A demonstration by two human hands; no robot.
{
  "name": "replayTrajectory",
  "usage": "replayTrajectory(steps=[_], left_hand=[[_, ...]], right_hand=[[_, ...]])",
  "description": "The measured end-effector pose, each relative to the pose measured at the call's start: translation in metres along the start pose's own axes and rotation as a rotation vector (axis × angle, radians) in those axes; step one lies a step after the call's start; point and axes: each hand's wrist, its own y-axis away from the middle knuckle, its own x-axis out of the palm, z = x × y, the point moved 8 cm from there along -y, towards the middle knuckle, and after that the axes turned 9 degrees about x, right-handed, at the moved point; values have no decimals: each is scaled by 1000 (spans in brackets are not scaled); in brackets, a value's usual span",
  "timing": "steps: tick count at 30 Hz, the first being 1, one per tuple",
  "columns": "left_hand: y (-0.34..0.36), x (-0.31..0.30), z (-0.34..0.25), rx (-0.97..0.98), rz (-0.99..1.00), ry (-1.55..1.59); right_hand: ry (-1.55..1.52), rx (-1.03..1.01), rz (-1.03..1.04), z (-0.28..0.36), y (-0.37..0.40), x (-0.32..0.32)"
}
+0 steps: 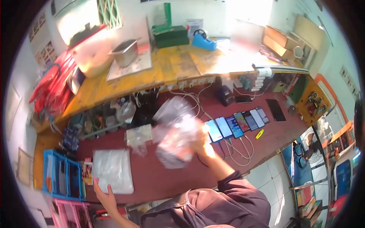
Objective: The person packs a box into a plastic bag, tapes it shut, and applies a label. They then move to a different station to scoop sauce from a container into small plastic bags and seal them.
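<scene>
My right hand (202,140) is closed on a crinkled clear plastic bag (176,136), held up over the dark red tabletop. Motion smears the bag, and I cannot make out what is inside it. Close to the front left edge, my left hand (105,195) has its fingers spread and holds nothing. Beside it lies a flat stack of clear plastic sleeves (113,171). Several smartphones (236,124) lie in a row to the right of the bag, some with lit screens, with white charging cables (243,155) at their lower ends.
A blue plastic rack (62,173) stands at the left end. Small clear packets (138,136) lie behind the sleeves. A black tablet (275,110) and a yellow marker-like object (259,134) are at right. Above runs a wooden shelf (171,70) bearing a metal container (125,53) and a blue tape dispenser (204,41).
</scene>
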Motion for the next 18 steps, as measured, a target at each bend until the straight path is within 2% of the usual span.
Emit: replayTrajectory(steps=[2, 3, 4, 5, 6, 7, 8, 9, 11, 13, 14, 15, 16, 17, 18], left_hand=[[-18, 18, -15, 55, 34, -4], [-25, 23, -18, 67, 31, 2], [-32, 31, -21, 75, 61, 36], [-38, 41, -24, 82, 87, 75], [-41, 48, -16, 139, 103, 35], [-43, 53, -20, 154, 83, 67], [-48, 52, -22, 119, 100, -5], [-52, 47, -22, 83, 118, -90], [-56, 37, -19, 63, 83, -149], [-50, 23, -3, 13, 55, -228], [-50, 13, 1, 142, 8, -345], [-47, 3, -3, 267, -30, -461], [-44, -4, 5, 136, 42, -392], [-37, -16, 15, 53, 84, -477], [-32, -30, 25, -27, 121, -559]], right_hand=[[328, -181, -49, 88, -96, -90], [293, -188, -180, 98, -134, -128], [384, -191, -440, 105, -161, -163], [132, -62, -544, 117, -186, -189], [469, -19, -451, 88, -224, -213], [366, 32, -474, 101, -260, -223], [552, -266, -501, 110, -297, -224], [783, -668, -526, 113, -316, -213], [1246, -517, -456, 41, -395, -208], [1067, -360, -188, -21, -450, -214], [1071, -289, -201, -44, -463, -218], [887, -48, -93, -79, -486, -225], [1146, -336, -43, -105, -494, -214], [941, 377, -51, -87, -469, -227], [1029, 487, -38, -110, -453, -226]])
